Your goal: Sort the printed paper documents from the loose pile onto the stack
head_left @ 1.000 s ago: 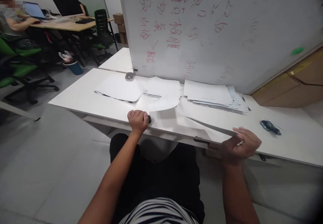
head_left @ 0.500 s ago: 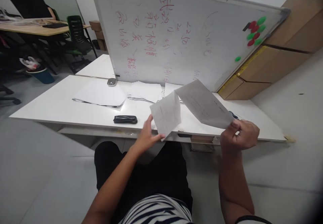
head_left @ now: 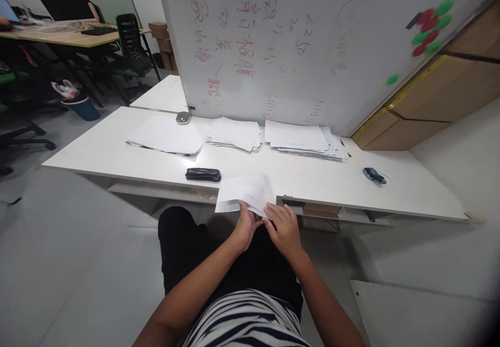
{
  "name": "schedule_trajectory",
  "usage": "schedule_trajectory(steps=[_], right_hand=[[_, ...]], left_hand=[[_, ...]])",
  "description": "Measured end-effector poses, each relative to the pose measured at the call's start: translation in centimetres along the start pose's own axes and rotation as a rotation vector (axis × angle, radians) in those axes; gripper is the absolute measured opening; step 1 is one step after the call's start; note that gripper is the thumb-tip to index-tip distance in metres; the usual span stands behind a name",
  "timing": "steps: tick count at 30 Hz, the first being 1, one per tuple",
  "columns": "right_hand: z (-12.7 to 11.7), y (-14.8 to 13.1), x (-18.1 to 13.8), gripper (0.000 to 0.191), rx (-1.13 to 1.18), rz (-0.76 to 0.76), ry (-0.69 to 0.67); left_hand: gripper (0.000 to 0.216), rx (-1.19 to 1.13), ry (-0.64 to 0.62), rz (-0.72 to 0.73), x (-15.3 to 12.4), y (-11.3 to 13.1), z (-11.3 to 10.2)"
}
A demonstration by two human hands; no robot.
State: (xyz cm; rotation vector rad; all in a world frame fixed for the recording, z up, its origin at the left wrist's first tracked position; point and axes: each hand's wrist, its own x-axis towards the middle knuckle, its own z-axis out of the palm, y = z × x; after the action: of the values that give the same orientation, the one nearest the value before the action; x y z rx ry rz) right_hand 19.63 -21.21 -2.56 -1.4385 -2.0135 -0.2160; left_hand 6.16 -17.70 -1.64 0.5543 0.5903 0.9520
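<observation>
At the near edge of the white desk (head_left: 312,177), right of the black stapler (head_left: 203,174), your left hand (head_left: 245,228) pinched the printed paper (head_left: 247,186) while your right hand (head_left: 284,227), close beside, met its near right corner, grip unclear.

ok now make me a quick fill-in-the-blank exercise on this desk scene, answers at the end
1. The left hand and right hand both touch white ____.
2. In the picture, the black stapler lies to the ____ of both hands.
3. The writing on the whiteboard is ____.
4. The bin is ____.

Missing words: paper; left; red; blue.
</observation>
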Motion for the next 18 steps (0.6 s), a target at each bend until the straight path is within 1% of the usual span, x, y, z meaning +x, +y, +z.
schedule_trajectory(steps=[3,5,6,7,9,10,11,12,13,14,15,16,17,18], right_hand=[[0.9,-0.3,-2.0,0.024,0.128,0.106,-0.004],[1.1,-0.3,-2.6,0.022,0.242,0.213,0.014],[1.1,-0.3,-2.7,0.022,0.309,0.308,0.047],[1.1,-0.3,-2.7,0.023,0.390,0.437,0.098],[1.0,-0.2,-2.3,0.035,0.627,0.749,0.217],[1.0,-0.1,-2.1,0.044,0.792,0.893,0.240],[0.9,-0.1,-1.7,0.052,0.976,1.005,0.224],[0.8,0.0,-1.4,0.056,1.155,1.075,0.166],[0.8,0.2,-1.2,0.058,1.297,1.112,0.086],[0.7,0.4,-0.9,0.057,1.370,1.135,0.014],[0.5,0.7,-0.7,0.056,1.359,1.154,-0.030],[0.3,1.0,-0.5,0.054,1.275,1.168,-0.038],[0.0,1.4,-0.2,0.052,1.148,1.170,-0.017],[-0.4,1.9,0.1,0.051,1.012,1.155,0.021]], left_hand=[[0.081,0.030,-0.024,0.003,-0.7,-0.7,-1.3],[0.081,0.045,-0.001,0.013,-0.7,-1.1,-1.7],[0.081,0.069,0.037,0.015,-0.6,-1.2,-1.9],[0.081,0.106,0.094,0.016,-0.5,-1.4,-2.0],[0.077,0.191,0.233,0.018,-0.1,-1.5,-2.1],[0.075,0.230,0.294,0.015,0.0,-1.6,-2.3],[0.073,0.267,0.327,0.001,0.1,-1.7,-2.4],[0.071,0.307,0.319,-0.026,0.2,-1.7,-2.6],[0.070,0.354,0.277,-0.066,0.2,-1.7,-2.8],[0.070,0.408,0.210,-0.113,0.2,-1.7,-3.0],[0.069,0.465,0.134,-0.154,0.1,-1.5,-3.2],[0.069,0.519,0.072,-0.173,0.1,-1.2,-3.5],[0.068,0.568,0.045,-0.159,0.0,-0.7,-3.8],[0.066,0.616,0.056,-0.108,0.0,0.0,-4.0]])
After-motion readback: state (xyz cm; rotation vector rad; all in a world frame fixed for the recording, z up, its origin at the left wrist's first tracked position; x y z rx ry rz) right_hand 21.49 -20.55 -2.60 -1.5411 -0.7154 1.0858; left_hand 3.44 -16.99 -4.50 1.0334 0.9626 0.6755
